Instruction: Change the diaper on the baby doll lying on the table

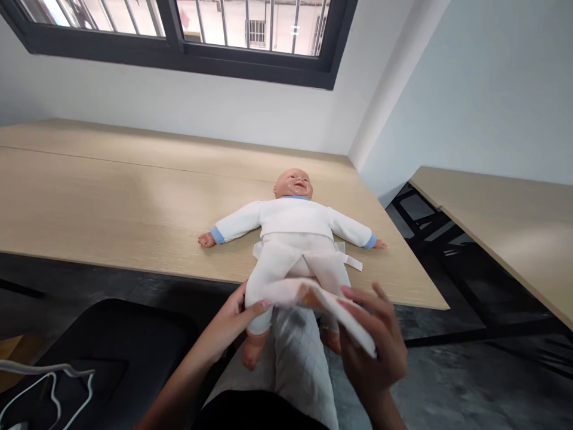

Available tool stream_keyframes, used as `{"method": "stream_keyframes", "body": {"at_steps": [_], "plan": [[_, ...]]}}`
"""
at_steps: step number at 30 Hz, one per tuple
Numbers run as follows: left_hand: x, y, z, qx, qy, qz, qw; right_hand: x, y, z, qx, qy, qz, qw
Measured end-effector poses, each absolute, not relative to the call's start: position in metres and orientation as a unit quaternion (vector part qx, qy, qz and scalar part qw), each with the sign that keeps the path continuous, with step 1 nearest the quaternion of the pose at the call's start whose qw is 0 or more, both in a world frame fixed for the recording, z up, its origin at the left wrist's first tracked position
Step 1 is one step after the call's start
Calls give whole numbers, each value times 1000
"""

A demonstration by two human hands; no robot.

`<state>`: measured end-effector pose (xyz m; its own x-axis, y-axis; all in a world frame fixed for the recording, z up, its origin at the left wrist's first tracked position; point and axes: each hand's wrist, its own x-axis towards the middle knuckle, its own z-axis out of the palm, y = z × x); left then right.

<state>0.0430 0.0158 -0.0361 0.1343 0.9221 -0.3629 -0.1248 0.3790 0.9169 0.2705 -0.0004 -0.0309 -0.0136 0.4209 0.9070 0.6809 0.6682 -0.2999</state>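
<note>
A baby doll [295,218] lies on its back on the table, arms spread, in a white top with blue cuffs and white leggings. Its legs hang over the table edge toward me. My left hand [239,313] grips the doll's leg on the left, thumb on top. Between the legs, the loose front of a white diaper [358,325] is pinched in my right hand [373,334] and bends toward me, slightly blurred. One white diaper tab [353,261] sticks out at the doll's hip on the right. The back of the diaper is mostly hidden under the doll.
The wooden table [111,197] runs along the wall below a barred window [250,30]. A second table [514,215] stands to the right across a gap. At lower left are a black chair [134,334] and white cables [54,370].
</note>
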Motion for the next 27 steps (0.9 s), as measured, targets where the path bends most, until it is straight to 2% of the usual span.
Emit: {"method": "stream_keyframes", "body": {"at_steps": [3,9,12,15,21,27], "plan": [[46,12,-41,389,490,388,676,267,29,-11,-411,-687,-92,592],[44,28,-41,265,396,436,763,260,58,-11,-564,-621,192,509],[47,47,-40,217,327,398,829,261,65,-17,-593,-578,215,517],[56,64,-37,193,310,382,849,264,70,-21,-603,-546,223,538],[67,83,-18,272,378,370,804,267,76,-26,-601,-531,217,557],[67,99,-16,379,447,465,664,267,80,-29,-612,-522,212,555]]}}
